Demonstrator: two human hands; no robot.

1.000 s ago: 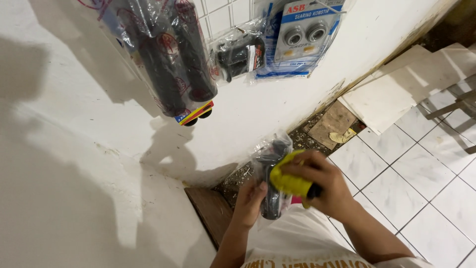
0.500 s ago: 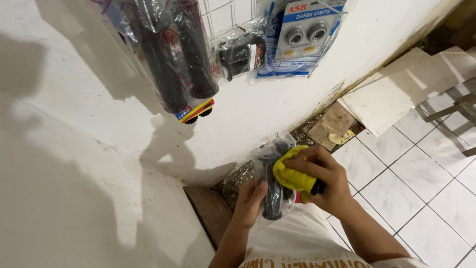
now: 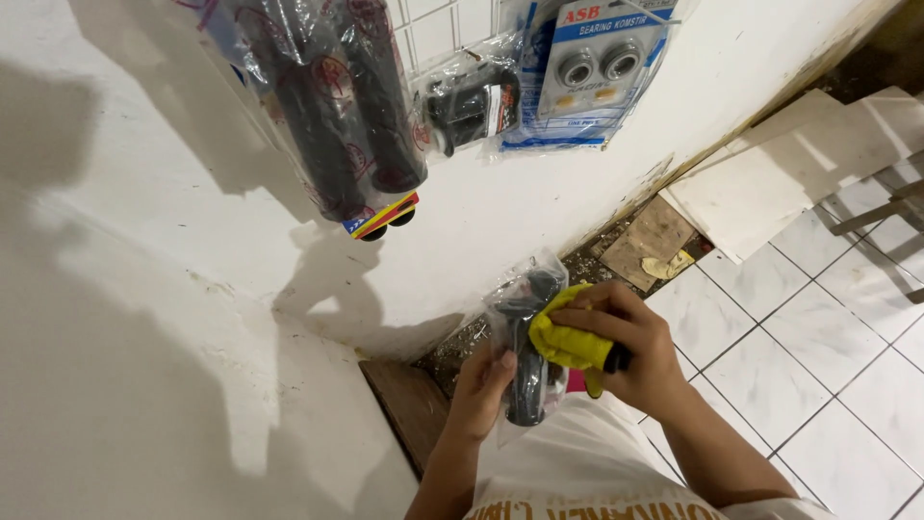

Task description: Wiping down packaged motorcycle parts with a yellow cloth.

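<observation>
My left hand (image 3: pixel 481 387) holds a clear plastic packet (image 3: pixel 526 337) with black rubber handlebar grips inside, just below the white wall. My right hand (image 3: pixel 630 349) presses a yellow cloth (image 3: pixel 568 339) against the side of that packet, fingers curled round the cloth. Both hands are close together over my pale shirt (image 3: pixel 577 472).
On the white wall (image 3: pixel 192 318) hang a bag of long black grips (image 3: pixel 337 106), a small bag with a black part (image 3: pixel 470 101) and a blue carded pack of bearings (image 3: pixel 592 72). White floor tiles (image 3: pixel 818 366) lie at right, with loose tile pieces (image 3: pixel 770 183) and a brown board (image 3: pixel 404 404).
The yellow cloth in my right hand has shifted slightly along the packet. The view has tilted a little; both hands stay in nearly the same place.
</observation>
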